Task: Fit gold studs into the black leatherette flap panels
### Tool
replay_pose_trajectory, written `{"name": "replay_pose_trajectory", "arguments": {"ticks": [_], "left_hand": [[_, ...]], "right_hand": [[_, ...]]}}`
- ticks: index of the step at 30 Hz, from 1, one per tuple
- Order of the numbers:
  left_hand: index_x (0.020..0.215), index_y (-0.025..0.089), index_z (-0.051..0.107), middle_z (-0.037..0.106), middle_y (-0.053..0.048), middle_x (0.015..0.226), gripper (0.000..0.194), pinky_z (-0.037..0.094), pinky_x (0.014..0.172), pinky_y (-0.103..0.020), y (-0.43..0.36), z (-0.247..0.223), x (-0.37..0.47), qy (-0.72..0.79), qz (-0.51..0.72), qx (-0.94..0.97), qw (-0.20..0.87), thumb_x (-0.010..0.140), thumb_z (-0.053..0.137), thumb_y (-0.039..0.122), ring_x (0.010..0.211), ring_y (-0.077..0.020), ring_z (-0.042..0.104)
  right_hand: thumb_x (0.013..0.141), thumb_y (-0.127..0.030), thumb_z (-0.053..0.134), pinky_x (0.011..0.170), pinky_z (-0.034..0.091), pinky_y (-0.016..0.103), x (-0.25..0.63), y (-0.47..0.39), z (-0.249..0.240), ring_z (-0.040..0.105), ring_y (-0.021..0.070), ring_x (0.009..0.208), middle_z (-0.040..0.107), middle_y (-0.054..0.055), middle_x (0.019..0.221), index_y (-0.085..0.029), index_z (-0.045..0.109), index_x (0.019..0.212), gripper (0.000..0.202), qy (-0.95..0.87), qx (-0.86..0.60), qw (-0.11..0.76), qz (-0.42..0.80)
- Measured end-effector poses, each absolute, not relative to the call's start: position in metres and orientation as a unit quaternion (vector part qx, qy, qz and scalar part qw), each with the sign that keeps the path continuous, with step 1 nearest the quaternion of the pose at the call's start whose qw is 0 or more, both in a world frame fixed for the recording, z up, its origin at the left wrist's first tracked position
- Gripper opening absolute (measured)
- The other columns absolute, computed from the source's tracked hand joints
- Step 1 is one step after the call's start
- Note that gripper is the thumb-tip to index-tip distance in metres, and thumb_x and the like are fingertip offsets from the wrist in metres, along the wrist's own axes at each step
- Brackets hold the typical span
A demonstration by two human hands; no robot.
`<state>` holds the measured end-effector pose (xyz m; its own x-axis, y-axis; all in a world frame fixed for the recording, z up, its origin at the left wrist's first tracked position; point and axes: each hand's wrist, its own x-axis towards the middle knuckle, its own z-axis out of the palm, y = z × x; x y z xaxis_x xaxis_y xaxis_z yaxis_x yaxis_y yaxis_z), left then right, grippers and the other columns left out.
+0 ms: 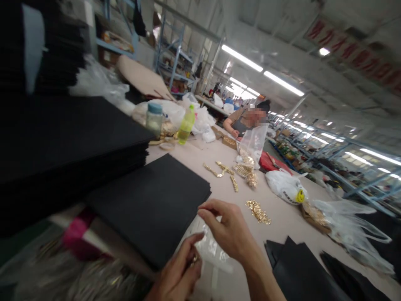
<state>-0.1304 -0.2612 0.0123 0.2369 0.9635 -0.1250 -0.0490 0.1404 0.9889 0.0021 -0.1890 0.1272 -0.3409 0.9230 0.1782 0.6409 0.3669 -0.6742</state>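
Observation:
My left hand (pixel 183 267) is at the bottom centre, fingers curled around a small gold-coloured metal piece (pixel 194 260). Just above and to the right, my right hand (pixel 227 228) has thumb and forefinger pinched together beside the edge of a stack of black sheets (pixel 159 196). What sits in that pinch is too small to make out. Between and under the hands lies clear, shiny plastic (pixel 213 246), partly covered by them. Beyond my right hand is a loose pile of small gold pieces (pixel 258 212), with several gold chain strips (pixel 219 169) farther off.
A tall black stack (pixel 69 138) rises on the left. A lidded jar (pixel 154 117) and a yellow-green bottle (pixel 187 125) stand behind. White plastic bags (pixel 283 186) and more black pieces (pixel 303 271) lie right. Across the table sits another person (pixel 242 121).

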Motion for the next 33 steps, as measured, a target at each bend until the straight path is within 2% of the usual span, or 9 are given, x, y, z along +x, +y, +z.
{"name": "replay_pose_trajectory", "arguments": {"ticks": [5, 10, 14, 17, 20, 23, 25, 29, 33], "left_hand": [[0.154, 0.030, 0.015, 0.060, 0.000, 0.093, 0.060, 0.042, 0.083, -0.033, -0.274, 0.030, -0.163, 0.417, 0.441, 0.529, 0.594, 0.099, 0.032, 0.044, 0.082, -0.0166, 0.055], [0.155, 0.030, 0.010, 0.064, -0.002, 0.104, 0.062, 0.042, 0.080, -0.033, -0.278, 0.033, -0.179, 0.389, 0.454, 0.475, 0.646, 0.099, 0.035, 0.038, 0.085, -0.0166, 0.055], [0.155, 0.031, 0.014, 0.064, -0.004, 0.111, 0.062, 0.043, 0.075, -0.032, -0.280, 0.029, -0.188, 0.404, 0.444, 0.461, 0.653, 0.098, 0.038, 0.038, 0.084, -0.0164, 0.056], [0.155, 0.027, 0.015, 0.066, -0.003, 0.097, 0.063, 0.041, 0.068, -0.030, -0.279, 0.028, -0.194, 0.401, 0.447, 0.457, 0.656, 0.097, 0.038, 0.037, 0.076, -0.0156, 0.055], [0.155, 0.021, 0.017, 0.066, -0.002, 0.086, 0.065, 0.037, 0.061, -0.028, -0.277, 0.032, -0.198, 0.350, 0.451, 0.450, 0.687, 0.095, 0.040, 0.034, 0.067, -0.0140, 0.054], [0.153, 0.018, 0.020, 0.067, -0.003, 0.085, 0.067, 0.035, 0.058, -0.028, -0.276, 0.034, -0.201, 0.322, 0.429, 0.428, 0.727, 0.093, 0.043, 0.039, 0.064, -0.0142, 0.055], [0.151, 0.017, 0.024, 0.067, -0.004, 0.084, 0.067, 0.034, 0.057, -0.027, -0.278, 0.033, -0.203, 0.330, 0.427, 0.415, 0.733, 0.092, 0.045, 0.043, 0.063, -0.0145, 0.056], [0.142, 0.017, 0.038, 0.067, -0.003, 0.080, 0.059, 0.031, 0.055, -0.026, -0.285, 0.023, -0.209, 0.360, 0.452, 0.371, 0.727, 0.093, 0.046, 0.048, 0.062, -0.0134, 0.055], [0.122, 0.020, 0.054, 0.065, 0.000, 0.085, 0.043, 0.028, 0.052, -0.023, -0.291, 0.013, -0.217, 0.444, 0.502, 0.302, 0.678, 0.091, 0.052, 0.051, 0.057, -0.0081, 0.047]], "right_hand": [[0.090, -0.021, 0.063, 0.074, 0.048, 0.026, 0.006, -0.203, 0.096, 0.065, 0.0137, 0.080, 0.070, 0.000, 0.087, -0.025, 0.074, 0.103, 0.017, -0.791, -0.419, 0.231, 0.381], [0.091, -0.019, 0.064, 0.075, 0.050, 0.026, -0.005, -0.216, 0.092, 0.063, 0.0123, 0.079, 0.066, 0.001, 0.092, -0.028, 0.071, 0.113, 0.026, -0.815, -0.345, 0.214, 0.414], [0.094, -0.018, 0.059, 0.080, 0.050, 0.027, -0.014, -0.220, 0.092, 0.064, 0.0131, 0.087, 0.065, 0.003, 0.096, -0.029, 0.070, 0.116, 0.027, -0.838, -0.310, 0.201, 0.401], [0.095, -0.018, 0.058, 0.081, 0.051, 0.027, -0.017, -0.220, 0.091, 0.064, 0.0131, 0.088, 0.064, 0.004, 0.100, -0.029, 0.067, 0.121, 0.029, -0.851, -0.299, 0.188, 0.390], [0.094, -0.021, 0.061, 0.077, 0.050, 0.026, -0.019, -0.219, 0.088, 0.063, 0.0123, 0.081, 0.065, 0.003, 0.094, -0.026, 0.070, 0.113, 0.022, -0.862, -0.283, 0.181, 0.378], [0.091, -0.023, 0.067, 0.070, 0.048, 0.024, -0.023, -0.221, 0.081, 0.062, 0.0116, 0.072, 0.066, 0.002, 0.080, -0.020, 0.070, 0.094, 0.006, -0.865, -0.273, 0.210, 0.365], [0.088, -0.023, 0.070, 0.066, 0.047, 0.023, -0.027, -0.223, 0.075, 0.062, 0.0112, 0.067, 0.066, 0.001, 0.073, -0.018, 0.068, 0.085, 0.007, -0.863, -0.268, 0.243, 0.354], [0.086, -0.021, 0.072, 0.066, 0.047, 0.022, -0.033, -0.223, 0.061, 0.065, 0.0112, 0.065, 0.069, 0.000, 0.070, -0.018, 0.067, 0.080, 0.008, -0.842, -0.272, 0.304, 0.352], [0.084, -0.022, 0.072, 0.067, 0.049, 0.022, -0.041, -0.197, 0.053, 0.066, 0.0121, 0.070, 0.071, -0.002, 0.076, -0.022, 0.069, 0.081, 0.004, -0.805, -0.355, 0.345, 0.327]]}}
